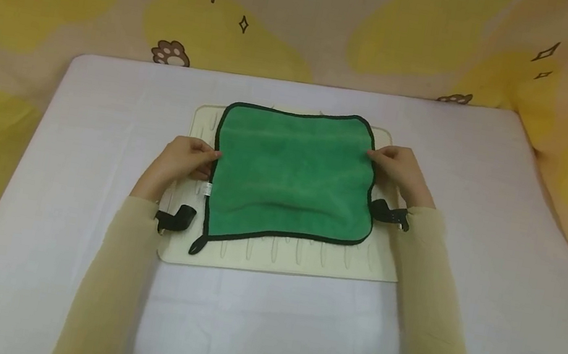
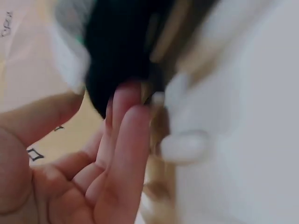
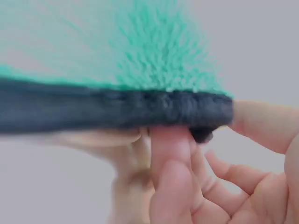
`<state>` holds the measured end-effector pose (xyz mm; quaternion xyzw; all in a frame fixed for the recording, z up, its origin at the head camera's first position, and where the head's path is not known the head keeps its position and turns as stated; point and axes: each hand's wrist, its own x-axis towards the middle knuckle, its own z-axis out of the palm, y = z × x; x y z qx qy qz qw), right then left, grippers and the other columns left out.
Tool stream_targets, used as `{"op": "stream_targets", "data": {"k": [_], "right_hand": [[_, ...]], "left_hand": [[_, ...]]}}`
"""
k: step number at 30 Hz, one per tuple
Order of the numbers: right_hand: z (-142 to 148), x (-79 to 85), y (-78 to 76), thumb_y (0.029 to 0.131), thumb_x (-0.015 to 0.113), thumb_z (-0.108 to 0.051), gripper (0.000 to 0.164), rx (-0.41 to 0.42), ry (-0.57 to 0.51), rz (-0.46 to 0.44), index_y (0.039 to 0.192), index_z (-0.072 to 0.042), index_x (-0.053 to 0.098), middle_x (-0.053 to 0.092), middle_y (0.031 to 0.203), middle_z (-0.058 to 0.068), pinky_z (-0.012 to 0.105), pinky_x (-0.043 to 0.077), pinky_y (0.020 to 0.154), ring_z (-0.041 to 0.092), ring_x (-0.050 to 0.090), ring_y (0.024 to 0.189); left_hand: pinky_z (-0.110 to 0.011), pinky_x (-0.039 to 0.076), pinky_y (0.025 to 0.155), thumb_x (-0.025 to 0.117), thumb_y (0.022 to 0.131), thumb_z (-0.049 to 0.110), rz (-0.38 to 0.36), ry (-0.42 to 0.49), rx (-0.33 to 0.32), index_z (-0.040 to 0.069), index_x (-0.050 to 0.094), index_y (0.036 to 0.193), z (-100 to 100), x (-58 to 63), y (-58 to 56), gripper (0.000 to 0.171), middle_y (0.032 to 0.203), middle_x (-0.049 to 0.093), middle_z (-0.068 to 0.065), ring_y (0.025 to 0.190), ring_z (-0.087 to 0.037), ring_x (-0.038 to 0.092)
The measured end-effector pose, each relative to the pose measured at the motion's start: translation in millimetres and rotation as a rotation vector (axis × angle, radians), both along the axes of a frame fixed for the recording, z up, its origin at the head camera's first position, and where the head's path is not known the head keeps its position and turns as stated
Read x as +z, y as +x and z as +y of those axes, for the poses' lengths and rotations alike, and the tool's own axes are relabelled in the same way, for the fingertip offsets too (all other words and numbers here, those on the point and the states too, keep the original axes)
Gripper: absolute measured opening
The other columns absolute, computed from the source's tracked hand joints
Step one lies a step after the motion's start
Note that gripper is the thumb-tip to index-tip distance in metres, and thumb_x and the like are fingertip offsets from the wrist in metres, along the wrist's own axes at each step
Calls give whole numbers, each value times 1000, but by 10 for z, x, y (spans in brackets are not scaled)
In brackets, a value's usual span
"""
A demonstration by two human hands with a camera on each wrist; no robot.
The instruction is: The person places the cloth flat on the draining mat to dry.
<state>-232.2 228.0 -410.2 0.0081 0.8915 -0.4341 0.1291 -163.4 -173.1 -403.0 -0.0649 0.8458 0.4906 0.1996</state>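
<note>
A green towel with a black border lies spread over a cream ribbed mat. My left hand pinches the towel's left edge, thumb on top, just above a small white tag. My right hand pinches the right edge near the upper corner. In the right wrist view the fluffy towel shows its dark border between thumb and fingers of the right hand. The left wrist view has the left hand with its fingers under the towel's dark edge.
A white-covered table bears the mat. Behind it hangs a yellow and beige patterned cloth. A black hanging loop sticks out from the towel's lower left corner. Black wrist cameras sit at both cuffs.
</note>
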Motion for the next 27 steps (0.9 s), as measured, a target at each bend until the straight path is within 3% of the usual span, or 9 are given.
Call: {"op": "stream_targets", "data": {"k": [4,7,13,16,20,27], "right_hand": [[91,36,240,93,60,-32,40,42,-85,-35,99,7,66,60,66,3,26,46,65,15,56,62],[155,36,403,93,61,-31,39,70,-122,-66,99,8,65,61,66,4,24,48,66,16,58,61],[280,9,688,93,62,-24,33,191,-112,-116,100,8,65,62,66,8,23,46,70,18,60,64],[302,-16,808,91,65,-21,29,237,-133,-155,97,7,64,62,64,7,22,45,70,17,61,62],[315,-56,926,88,68,-16,23,270,-170,-193,84,4,57,61,62,3,21,46,64,16,61,59],[316,-88,992,87,68,-11,27,307,-225,-205,73,-1,48,60,64,4,22,46,56,17,61,57]], "left_hand": [[-32,53,78,60,94,30,-34,-14,-86,-7,57,113,-21,-8,219,41,100,68,-13,76,-13,63],[-31,52,78,63,92,28,-52,3,-117,-7,56,111,-30,-54,358,40,100,68,-13,75,-13,65],[-25,47,65,72,85,28,14,-31,-161,-2,58,95,-9,-102,571,35,77,66,-3,67,-12,61],[-26,45,62,74,83,24,37,-28,-170,0,57,90,10,-94,646,30,74,64,-2,65,-13,59],[-25,48,64,73,83,16,18,-21,-161,-4,57,97,23,-95,706,29,78,62,-3,66,-13,60],[-23,50,67,72,83,10,34,34,-174,-10,54,107,-14,-136,771,36,82,60,-6,70,-10,58]]}}
